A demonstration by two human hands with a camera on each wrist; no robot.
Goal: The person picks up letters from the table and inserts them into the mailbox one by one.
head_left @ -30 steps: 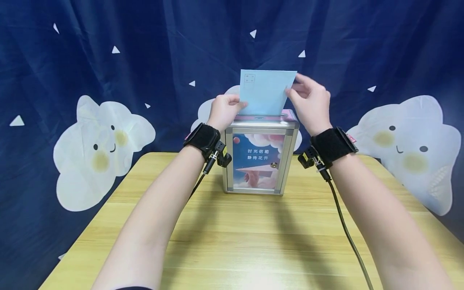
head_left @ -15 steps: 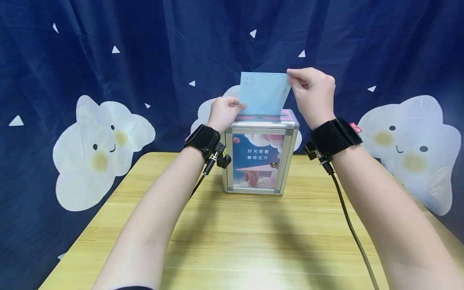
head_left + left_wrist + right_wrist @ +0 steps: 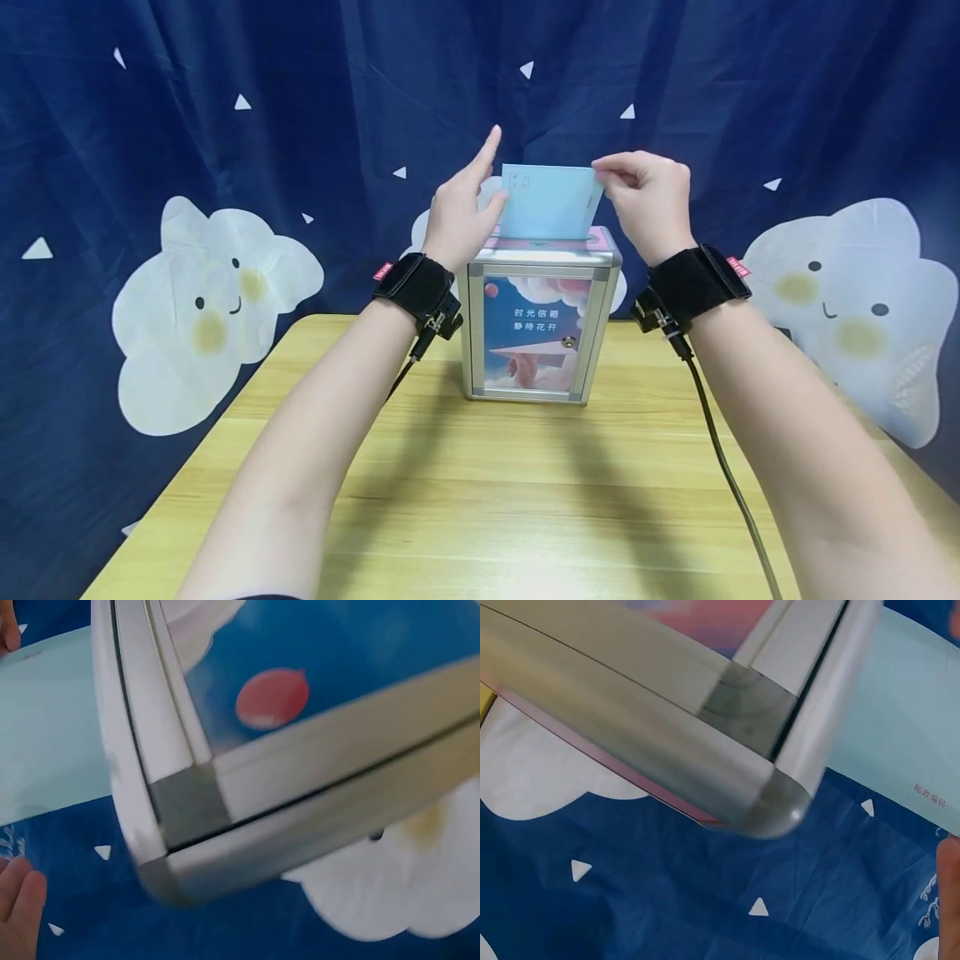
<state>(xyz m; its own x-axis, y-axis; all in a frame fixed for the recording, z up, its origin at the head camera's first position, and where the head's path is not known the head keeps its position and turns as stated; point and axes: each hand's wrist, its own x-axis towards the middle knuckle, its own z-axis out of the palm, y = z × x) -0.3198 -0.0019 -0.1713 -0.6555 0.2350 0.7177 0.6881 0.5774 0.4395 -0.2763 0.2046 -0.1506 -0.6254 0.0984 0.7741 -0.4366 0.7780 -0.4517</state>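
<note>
A pale blue envelope (image 3: 551,200) stands upright at the top of a silver-framed letter box (image 3: 597,333), its lower edge hidden in the pink top. My right hand (image 3: 651,200) pinches the envelope's upper right corner between thumb and fingers. At the left edge my left hand (image 3: 459,212) has its fingers straight and pointing up, thumb close beside the paper. In the left wrist view the envelope (image 3: 49,727) sticks out past the box frame (image 3: 124,720), with fingertips (image 3: 26,904) apart from it. The right wrist view shows the envelope (image 3: 900,712) with red print near one edge.
The box stands on a light wood table (image 3: 495,492), its picture door (image 3: 536,333) with a small lock (image 3: 568,342) facing me. Behind hangs a dark blue curtain (image 3: 375,92) with white clouds and triangles. A cable (image 3: 723,467) trails from my right wrist.
My left hand has let go of the envelope's left edge and straightened its fingers upward. My right hand has shifted its grip to the upper right corner, and the envelope sits lower.
</note>
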